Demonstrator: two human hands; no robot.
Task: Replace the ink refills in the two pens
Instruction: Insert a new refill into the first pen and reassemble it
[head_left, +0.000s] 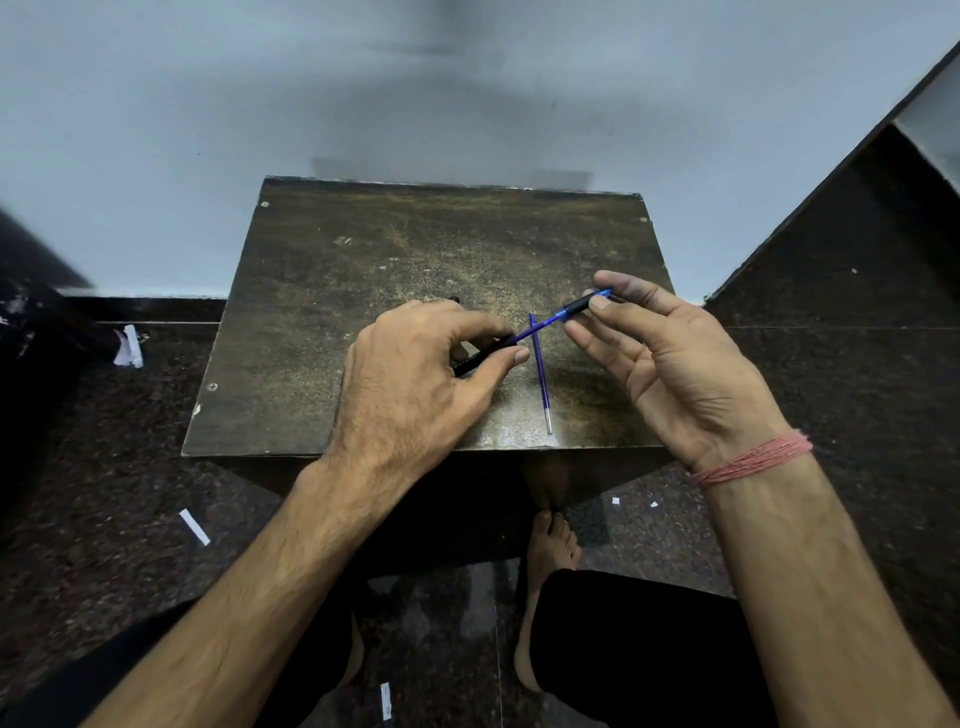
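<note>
A worn brown surface (322, 312) stands against a pale wall. Above it the left hand (415, 384) pinches a black barrel (475, 358), and the right hand (670, 364) pinches a blue-black tip section (576, 306) between thumb and fingertips. A blue refill (535, 328) bridges both grips. A spare refill (543, 384) lies on the surface beneath, between the hands.

A small, worn brown wooden table (363, 291) sits tight against a plain pale grey wall (311, 104). Below it spreads a dark speckled stone floor (104, 467), littered with white paper scraps (194, 527), and the light is dim and even.
</note>
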